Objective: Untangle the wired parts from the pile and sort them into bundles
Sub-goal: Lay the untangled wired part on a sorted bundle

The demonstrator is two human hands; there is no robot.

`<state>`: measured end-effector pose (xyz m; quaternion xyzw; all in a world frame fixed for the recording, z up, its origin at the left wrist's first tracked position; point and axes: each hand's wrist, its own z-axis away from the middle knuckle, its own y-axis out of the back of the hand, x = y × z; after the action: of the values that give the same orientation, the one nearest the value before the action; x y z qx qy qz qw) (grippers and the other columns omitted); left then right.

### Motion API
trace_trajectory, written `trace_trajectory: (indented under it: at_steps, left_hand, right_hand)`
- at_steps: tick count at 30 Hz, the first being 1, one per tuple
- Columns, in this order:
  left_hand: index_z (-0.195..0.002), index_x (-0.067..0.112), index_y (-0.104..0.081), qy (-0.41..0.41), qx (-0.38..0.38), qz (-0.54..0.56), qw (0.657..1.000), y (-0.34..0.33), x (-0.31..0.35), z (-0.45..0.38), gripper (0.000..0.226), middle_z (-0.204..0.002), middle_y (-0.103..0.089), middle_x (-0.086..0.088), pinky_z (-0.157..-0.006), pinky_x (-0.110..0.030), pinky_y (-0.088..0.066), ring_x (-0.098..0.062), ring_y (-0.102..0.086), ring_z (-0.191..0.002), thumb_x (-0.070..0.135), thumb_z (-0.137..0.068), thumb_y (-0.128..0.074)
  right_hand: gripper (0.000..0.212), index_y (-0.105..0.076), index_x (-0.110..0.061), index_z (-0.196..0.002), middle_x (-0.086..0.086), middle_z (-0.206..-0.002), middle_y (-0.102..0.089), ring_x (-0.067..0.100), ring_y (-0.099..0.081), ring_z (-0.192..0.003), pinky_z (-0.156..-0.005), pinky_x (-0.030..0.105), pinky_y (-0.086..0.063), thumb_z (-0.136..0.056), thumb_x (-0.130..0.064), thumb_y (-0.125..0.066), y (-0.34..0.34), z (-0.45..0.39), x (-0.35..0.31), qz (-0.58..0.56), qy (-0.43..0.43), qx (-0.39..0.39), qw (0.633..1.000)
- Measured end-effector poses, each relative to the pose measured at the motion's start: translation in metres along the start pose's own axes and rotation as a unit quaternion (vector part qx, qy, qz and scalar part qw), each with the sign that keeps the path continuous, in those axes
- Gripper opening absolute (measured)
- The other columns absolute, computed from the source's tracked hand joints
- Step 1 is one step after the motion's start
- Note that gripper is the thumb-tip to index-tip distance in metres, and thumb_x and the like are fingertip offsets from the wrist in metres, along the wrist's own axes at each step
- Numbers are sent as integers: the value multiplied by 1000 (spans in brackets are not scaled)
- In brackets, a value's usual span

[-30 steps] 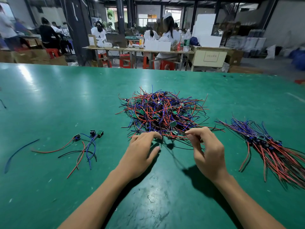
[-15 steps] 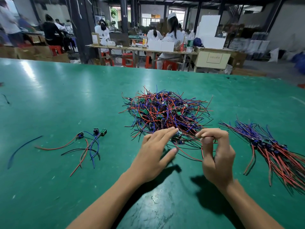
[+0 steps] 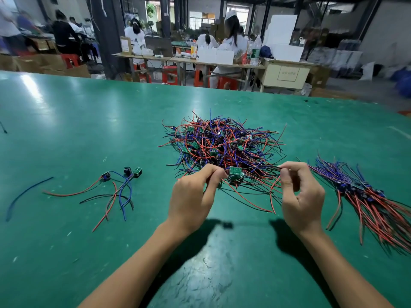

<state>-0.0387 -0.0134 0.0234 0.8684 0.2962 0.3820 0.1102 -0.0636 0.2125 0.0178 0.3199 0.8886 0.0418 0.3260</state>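
A tangled pile (image 3: 222, 143) of red, blue and black wires with small green boards lies on the middle of the green table (image 3: 89, 121). At its near edge my left hand (image 3: 191, 198) pinches a wired part beside its green board (image 3: 235, 172). My right hand (image 3: 300, 196) pinches the far ends of that part's wires, stretched between the two hands just above the table. A large sorted bundle (image 3: 367, 196) lies to the right. Three separated wired parts (image 3: 120, 187) lie to the left.
A loose blue wire (image 3: 24, 194) lies at the far left of the table. Beyond the table's far edge, people sit at workbenches (image 3: 189, 58) with red stools and white boxes.
Both hands went from resting at the pile's near edge to pinching one part. They have lifted it slightly and pulled its wires taut between them.
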Motion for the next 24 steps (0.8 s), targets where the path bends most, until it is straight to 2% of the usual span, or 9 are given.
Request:
trace_trajectory:
  at_steps: [2, 5, 9, 12, 14, 18, 20, 22, 24]
  left_hand:
    - [-93, 26, -73, 53, -33, -8, 998, -1, -4, 2, 28, -55, -56, 24, -61, -32, -47, -13, -55, -52, 39, -103, -50]
    - [-91, 25, -73, 102, -86, 75, 988, -4, -8, 3, 26, -51, -61, 9, -56, -27, -41, -6, -48, -44, 30, -105, -52]
    - [-92, 12, -70, 187, -111, 233, 948, -3, -3, -1, 25, -79, -75, -5, -52, -28, -44, -20, -55, -56, 22, -105, -51]
    - [-92, 14, -65, 244, -42, 354, 902, 14, -6, -16, 21, -100, -77, -2, -59, -21, -48, -14, -65, -72, 24, -103, -50]
    - [-93, 20, -61, 280, 31, 485, 828, 31, -14, -29, 18, -101, -77, 0, -62, -20, -52, -12, -70, -77, 30, -100, -48]
    - [-99, 19, -64, 358, 175, 677, 618, 56, -38, -36, 26, -92, -78, -1, -66, -22, -60, -13, -76, -82, 30, -105, -41]
    - [-100, 17, -64, 374, 217, 708, 558, 59, -48, -34, 23, -94, -78, -5, -72, -23, -61, -16, -76, -86, 31, -102, -45]
    - [-106, 19, -59, 375, 241, 687, 573, 60, -54, -31, 24, -101, -75, -5, -77, -26, -60, -19, -75, -89, 36, -102, -43]
    - [-121, 22, -52, 378, 243, 578, 681, 60, -58, -31, 41, -108, -74, -3, -77, -31, -56, -19, -74, -85, 53, -105, -30]
  right_hand:
    - [9, -63, -21, -95, -9, -75, -57, 3, -53, -68, -65, 12, -35, -99, -21, -55, -1, 1, 1, 14, -15, -17, 1000]
    - [10, -64, -20, -96, -9, -70, -57, 5, -52, -64, -61, 12, -34, -99, -23, -55, 0, 2, 1, 12, -30, -21, 999]
    - [13, -64, -27, -93, -5, -65, -58, 14, -54, -59, -58, 24, -40, -99, -33, -54, 3, 2, 2, -10, -40, -64, 997]
    - [22, -69, -29, -95, -9, -71, -62, 15, -60, -67, -65, 29, -45, -99, -40, -50, 3, 4, 3, -19, -36, -125, 991]
    - [16, -70, -30, -95, -13, -77, -64, 13, -60, -73, -69, 31, -47, -98, -36, -55, 1, 4, 3, -4, -38, -152, 988]
    - [3, -73, -33, -95, -18, -86, -64, 5, -57, -87, -79, 34, -47, -91, -33, -72, -5, 7, 6, 85, -14, -260, 962]
    - [7, -75, -35, -93, -14, -84, -61, 10, -56, -89, -78, 33, -44, -90, -40, -73, -7, 12, 7, 113, -10, -314, 943]
    - [8, -75, -33, -94, -12, -86, -60, 15, -56, -91, -78, 33, -43, -91, -39, -71, -9, 13, 7, 124, -7, -319, 940]
    - [7, -74, -30, -95, -13, -87, -62, 16, -58, -91, -80, 36, -45, -93, -35, -70, -9, 12, 7, 115, 4, -302, 946]
